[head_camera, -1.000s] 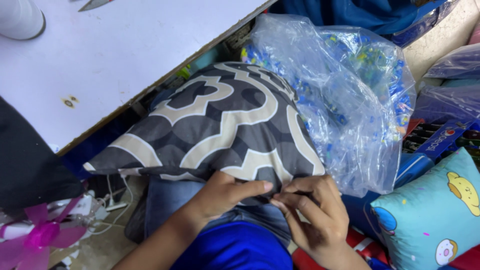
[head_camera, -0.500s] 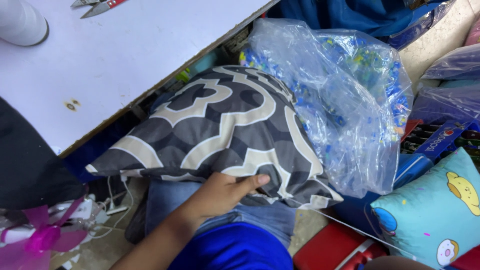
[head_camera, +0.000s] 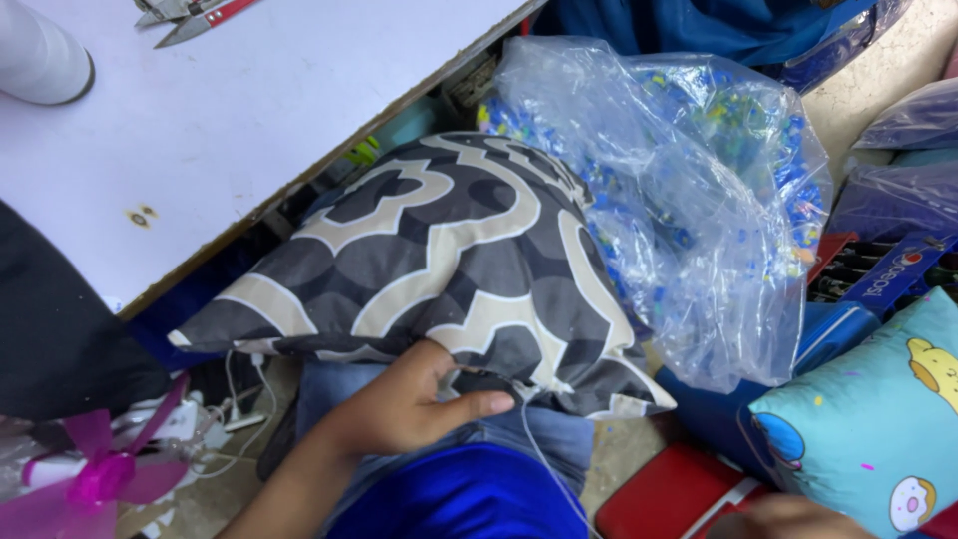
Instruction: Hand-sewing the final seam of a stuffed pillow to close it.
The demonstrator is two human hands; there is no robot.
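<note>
The pillow (head_camera: 439, 265) lies at the middle of the frame on the person's lap, its upper edge tucked under the slanted edge of the white bench (head_camera: 249, 110), which fills the upper left. On its right side it presses against a clear plastic bag (head_camera: 699, 200) of blue and yellow stuff, so there is no gap there. Open room is scarce: only a strip of floor at lower left, crowded with cables and a pink fan (head_camera: 80, 469), and a narrow patch below the pillow's right corner beside a red box (head_camera: 669, 494). A light blue cartoon cushion (head_camera: 878, 419) fills the lower right. Scissors (head_camera: 190, 15) lie at the bench's top edge, well apart from the hands.

The left hand (head_camera: 409, 404) sits at the pillow's lower edge, its grip clenched on the seam, thumb stretched along the hem; a thin white thread hangs down from there. Compared with a second ago, the right hand (head_camera: 788, 519) has left the seam and now shows only as a sliver at the bottom right edge of the frame; I cannot tell its grip. The left hand has stayed where it was, and the pillow has hardly shifted.

The pillow is plump, dark grey, with a bold cream and lighter grey trellis pattern, and its bottom corners are pointed.
</note>
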